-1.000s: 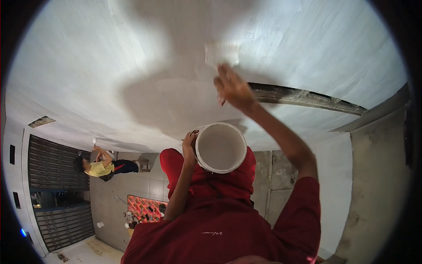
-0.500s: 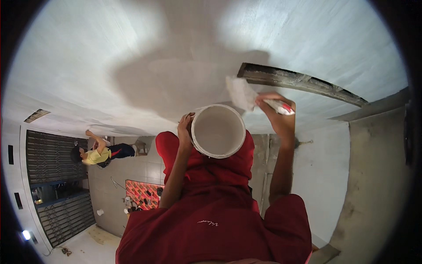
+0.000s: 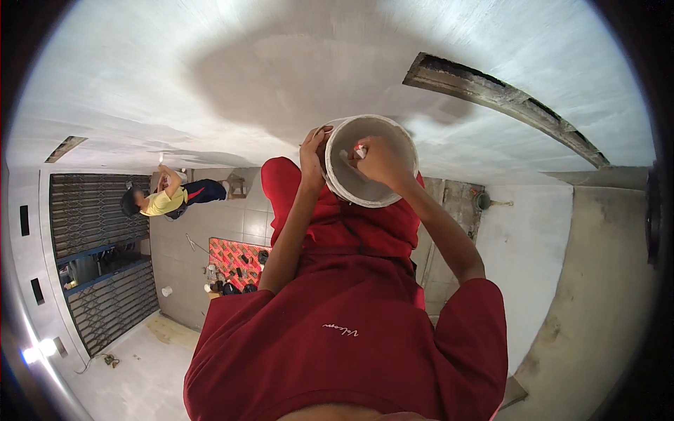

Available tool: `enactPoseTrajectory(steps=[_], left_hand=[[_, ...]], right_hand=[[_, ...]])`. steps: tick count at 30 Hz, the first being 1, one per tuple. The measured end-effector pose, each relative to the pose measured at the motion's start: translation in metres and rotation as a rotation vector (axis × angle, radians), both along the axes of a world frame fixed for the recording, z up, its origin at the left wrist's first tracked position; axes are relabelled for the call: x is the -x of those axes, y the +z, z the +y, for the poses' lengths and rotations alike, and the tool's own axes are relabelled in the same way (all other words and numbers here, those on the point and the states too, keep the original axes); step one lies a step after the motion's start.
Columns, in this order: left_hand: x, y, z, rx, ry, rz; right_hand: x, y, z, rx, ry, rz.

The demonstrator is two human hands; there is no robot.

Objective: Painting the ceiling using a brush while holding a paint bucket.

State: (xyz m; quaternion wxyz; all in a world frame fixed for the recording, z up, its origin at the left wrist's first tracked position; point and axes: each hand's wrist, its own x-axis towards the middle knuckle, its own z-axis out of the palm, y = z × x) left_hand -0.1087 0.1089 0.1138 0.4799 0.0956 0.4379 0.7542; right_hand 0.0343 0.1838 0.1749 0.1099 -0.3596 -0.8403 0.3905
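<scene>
My left hand (image 3: 312,151) grips the rim of a round white bucket (image 3: 393,132) held up in front of my red shirt. My right hand (image 3: 380,162) reaches into the bucket's mouth, closed on a scraper with a red and white handle (image 3: 359,150). The scraper's blade is hidden inside the bucket. Above both hands spreads a white plastered surface with a large grey damp patch (image 3: 302,77).
A long dark slot (image 3: 505,98) cuts the plastered surface at the upper right. Another person in a yellow shirt (image 3: 161,201) works at the left near a metal roll shutter (image 3: 91,210). A red patterned mat (image 3: 235,261) holds small items. A bare concrete wall (image 3: 604,295) stands at the right.
My right hand has come down from the plastered surface, where it held the scraper's blade flat, and now dips into the bucket. The left hand keeps hold of the bucket.
</scene>
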Motion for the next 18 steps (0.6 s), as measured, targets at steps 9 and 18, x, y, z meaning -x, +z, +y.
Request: enactPoseTrajectory(steps=[9, 18], left_hand=[[0.001, 0.003, 0.002, 0.007, 0.014, 0.020], [0.001, -0.008, 0.002, -0.058, 0.028, -0.002]], right_hand=[[-0.019, 0.035, 0.012, 0.064, 0.017, 0.020], [-0.105, 0.055, 0.003, 0.685, -0.484, 0.557]])
